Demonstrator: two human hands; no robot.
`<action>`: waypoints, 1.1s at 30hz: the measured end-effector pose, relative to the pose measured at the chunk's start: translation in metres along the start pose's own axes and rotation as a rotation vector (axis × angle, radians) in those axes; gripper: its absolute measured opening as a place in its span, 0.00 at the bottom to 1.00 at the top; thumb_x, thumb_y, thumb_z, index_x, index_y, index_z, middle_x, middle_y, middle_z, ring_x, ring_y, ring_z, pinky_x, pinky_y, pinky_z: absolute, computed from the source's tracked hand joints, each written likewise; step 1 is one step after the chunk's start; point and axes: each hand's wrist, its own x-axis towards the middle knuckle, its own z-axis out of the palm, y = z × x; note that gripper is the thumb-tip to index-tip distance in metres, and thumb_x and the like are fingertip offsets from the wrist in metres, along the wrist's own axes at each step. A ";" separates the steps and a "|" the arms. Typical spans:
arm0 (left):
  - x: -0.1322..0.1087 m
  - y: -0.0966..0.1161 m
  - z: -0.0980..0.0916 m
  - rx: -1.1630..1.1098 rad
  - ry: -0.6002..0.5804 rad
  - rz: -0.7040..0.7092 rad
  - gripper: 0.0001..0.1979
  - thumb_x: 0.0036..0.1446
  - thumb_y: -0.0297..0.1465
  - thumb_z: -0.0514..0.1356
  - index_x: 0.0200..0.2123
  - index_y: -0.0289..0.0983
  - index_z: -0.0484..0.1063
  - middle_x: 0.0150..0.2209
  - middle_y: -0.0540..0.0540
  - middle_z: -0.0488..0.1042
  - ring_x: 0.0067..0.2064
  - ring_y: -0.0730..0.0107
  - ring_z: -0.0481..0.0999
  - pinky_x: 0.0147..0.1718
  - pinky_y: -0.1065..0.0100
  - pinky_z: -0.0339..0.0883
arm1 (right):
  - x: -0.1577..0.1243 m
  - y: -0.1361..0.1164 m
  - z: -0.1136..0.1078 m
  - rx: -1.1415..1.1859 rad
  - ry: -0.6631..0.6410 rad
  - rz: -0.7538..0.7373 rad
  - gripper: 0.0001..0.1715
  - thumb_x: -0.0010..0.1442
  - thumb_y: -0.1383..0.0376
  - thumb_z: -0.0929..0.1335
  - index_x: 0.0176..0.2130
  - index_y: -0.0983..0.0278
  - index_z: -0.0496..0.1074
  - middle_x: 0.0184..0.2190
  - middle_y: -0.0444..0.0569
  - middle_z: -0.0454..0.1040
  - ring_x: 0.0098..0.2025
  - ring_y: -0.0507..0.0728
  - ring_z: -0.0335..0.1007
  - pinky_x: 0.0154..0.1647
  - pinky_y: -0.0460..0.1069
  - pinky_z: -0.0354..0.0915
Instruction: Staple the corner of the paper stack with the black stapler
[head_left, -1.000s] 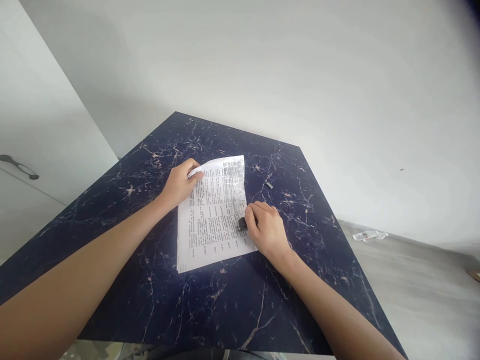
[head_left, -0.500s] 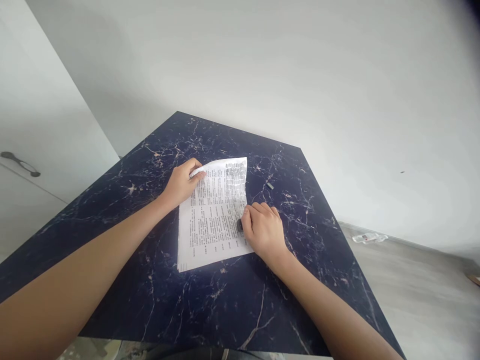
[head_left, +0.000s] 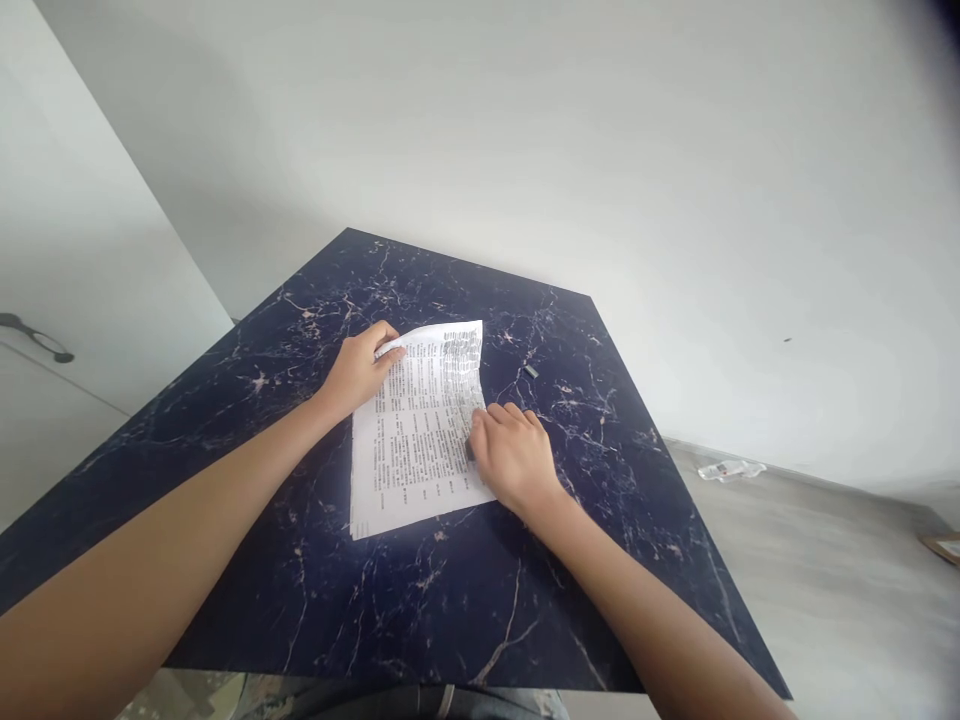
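Printed sheets of paper [head_left: 409, 450] lie on a dark blue marbled table, with their far edge lifted and bent. My left hand [head_left: 360, 370] pinches the paper at its upper left edge, thumb on top. At the right edge of the paper, my right hand [head_left: 516, 455] is closed in a fist around a small black object [head_left: 471, 450]. Only a dark end of that object shows beside my thumb, and its kind is hidden by the fingers.
A small dark, shiny piece [head_left: 531, 371] rests on the marbled table [head_left: 420, 610] beyond my right hand. White walls stand behind and a white cabinet door with a dark handle [head_left: 37, 337] on the left. Crumpled clear plastic [head_left: 731, 470] lies on the floor at right.
The view has shifted slightly. Both hands keep their hold, and my right fist, still at the paper's right edge, now covers more of the black object.
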 end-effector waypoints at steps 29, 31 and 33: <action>0.001 -0.017 -0.005 0.186 0.177 -0.002 0.19 0.67 0.39 0.54 0.57 0.38 0.69 0.58 0.36 0.70 0.59 0.50 0.70 0.59 0.49 0.64 | 0.066 -0.038 0.012 0.328 -0.090 0.004 0.09 0.64 0.66 0.64 0.45 0.63 0.63 0.42 0.56 0.74 0.41 0.59 0.72 0.39 0.52 0.67; 0.002 -0.018 -0.006 0.160 0.198 -0.008 0.16 0.66 0.38 0.55 0.53 0.38 0.71 0.56 0.36 0.70 0.56 0.52 0.72 0.58 0.51 0.66 | 0.059 -0.034 0.006 0.327 -0.169 0.036 0.13 0.62 0.69 0.64 0.48 0.62 0.61 0.37 0.53 0.75 0.34 0.58 0.71 0.32 0.50 0.64; 0.002 -0.019 -0.005 0.144 0.204 -0.013 0.15 0.66 0.38 0.55 0.50 0.37 0.72 0.54 0.36 0.69 0.54 0.53 0.73 0.57 0.53 0.67 | 0.041 -0.025 -0.001 0.306 -0.181 0.103 0.14 0.61 0.70 0.63 0.48 0.62 0.61 0.35 0.52 0.75 0.32 0.58 0.71 0.30 0.50 0.62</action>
